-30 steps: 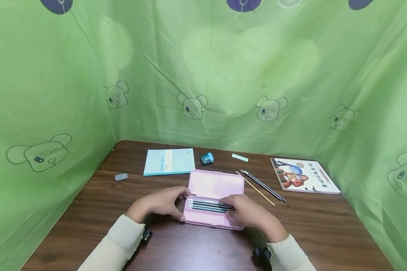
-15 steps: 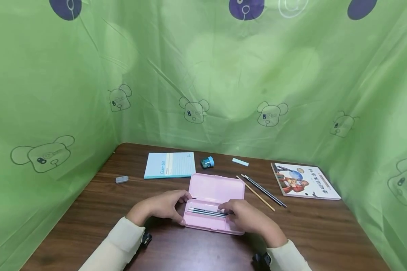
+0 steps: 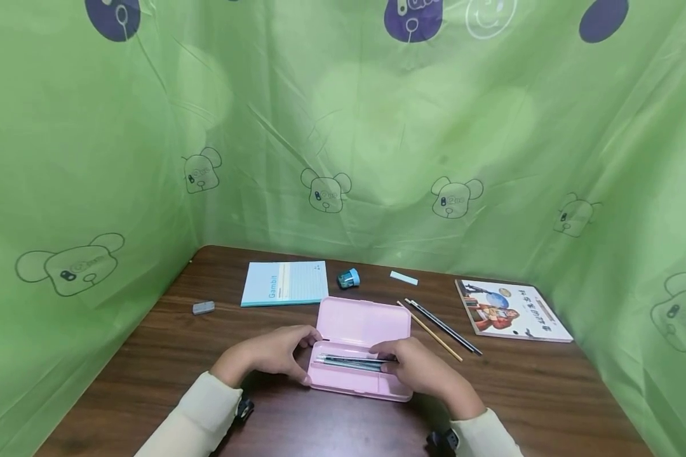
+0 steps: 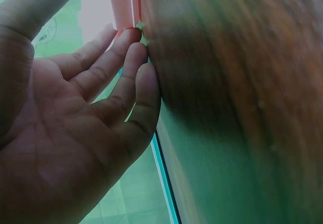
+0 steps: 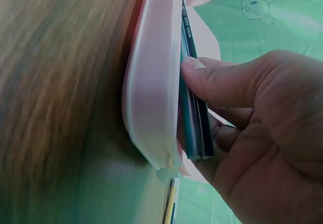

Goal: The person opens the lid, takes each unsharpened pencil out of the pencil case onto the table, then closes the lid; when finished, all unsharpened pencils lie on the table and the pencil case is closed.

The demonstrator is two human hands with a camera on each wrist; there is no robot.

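Note:
The pink pencil case (image 3: 366,320) lies with its lid folded back in the head view. Several dark pencils (image 3: 349,362) are bunched in its long compartment. My right hand (image 3: 420,365) pinches their right ends between thumb and fingers; in the right wrist view the pencil ends (image 5: 197,133) stand out above the case's rim. My left hand (image 3: 277,352) holds the left end of the case, thumb at the front corner and fingers by the hinge. In the left wrist view, its fingertips (image 4: 133,35) touch the pink case end.
Behind the case lie a light blue notebook (image 3: 286,283), a blue pencil sharpener (image 3: 349,278) and a pale blue strip (image 3: 403,278). Two dark pencils (image 3: 443,325) and a yellow one (image 3: 434,333) rest to the right, near a picture book (image 3: 511,310). A grey eraser (image 3: 203,307) sits at left.
The pencils, spread side by side a second ago, are now bunched at a slight angle under my right hand. My left hand keeps its place on the case. The head view has tilted up slightly.

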